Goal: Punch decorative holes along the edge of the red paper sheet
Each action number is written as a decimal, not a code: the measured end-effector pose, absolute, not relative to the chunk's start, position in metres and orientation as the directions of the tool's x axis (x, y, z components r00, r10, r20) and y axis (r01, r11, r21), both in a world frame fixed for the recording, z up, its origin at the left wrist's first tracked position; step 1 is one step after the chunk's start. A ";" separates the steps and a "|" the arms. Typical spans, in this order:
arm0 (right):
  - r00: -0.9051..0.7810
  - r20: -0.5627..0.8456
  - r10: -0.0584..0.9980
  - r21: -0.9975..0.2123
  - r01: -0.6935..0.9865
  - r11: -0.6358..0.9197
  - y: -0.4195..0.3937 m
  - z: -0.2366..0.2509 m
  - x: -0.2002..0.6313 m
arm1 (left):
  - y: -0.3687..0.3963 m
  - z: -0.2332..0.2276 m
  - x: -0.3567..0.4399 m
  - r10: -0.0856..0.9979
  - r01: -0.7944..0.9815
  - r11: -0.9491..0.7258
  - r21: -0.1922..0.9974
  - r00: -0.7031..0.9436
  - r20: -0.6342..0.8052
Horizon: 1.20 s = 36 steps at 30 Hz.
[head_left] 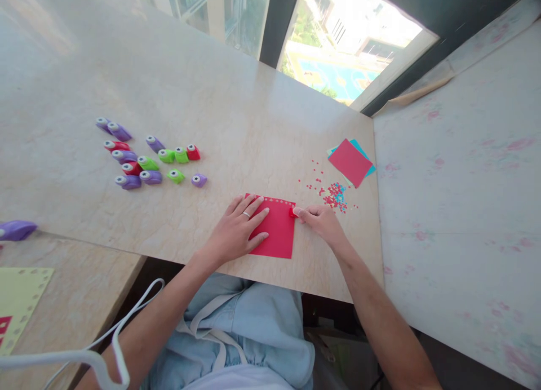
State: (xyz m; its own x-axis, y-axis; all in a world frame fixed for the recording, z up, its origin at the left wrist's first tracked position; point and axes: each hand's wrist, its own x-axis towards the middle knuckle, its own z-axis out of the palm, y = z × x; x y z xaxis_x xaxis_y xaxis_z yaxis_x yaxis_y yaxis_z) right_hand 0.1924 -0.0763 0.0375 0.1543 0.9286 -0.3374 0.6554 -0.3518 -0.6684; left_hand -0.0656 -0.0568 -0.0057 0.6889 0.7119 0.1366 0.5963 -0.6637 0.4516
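A red sheet of paper [279,232] lies on the marble-patterned tabletop, with a row of small punched holes along its far edge. My left hand [239,226] rests flat on the sheet's left part, fingers spread, a ring on one finger. At the sheet's right edge, near the far corner, sits a small red craft punch [292,211]. My right hand [319,218] grips this punch, thumb on top; the fingers hide part of it. Beyond the right hand lies a scatter of tiny red and blue paper cutouts [336,195].
Several purple, green and red craft punches [147,163] stand at the left, with another purple punch [17,230] farther left. Red and blue paper sheets [350,162] lie at the right near the flowered wall [456,209]. A white cable [120,339] crosses the lower left, near a pale yellow punched sheet [27,294].
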 end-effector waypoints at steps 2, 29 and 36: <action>0.129 -0.396 0.909 -0.642 0.670 -0.374 -0.075 0.039 0.194 | -0.057 -0.006 -0.065 0.713 0.593 -0.663 0.457 0.687 0.144; 0.148 -0.723 0.675 -0.081 0.952 -0.295 -0.021 0.067 0.174 | -0.055 -0.013 -0.067 0.719 0.555 -0.666 0.499 0.656 0.229; 0.158 -0.697 0.699 -0.161 0.916 -0.367 -0.031 0.076 0.170 | -0.055 -0.011 -0.067 0.719 0.561 -0.666 0.492 0.659 0.220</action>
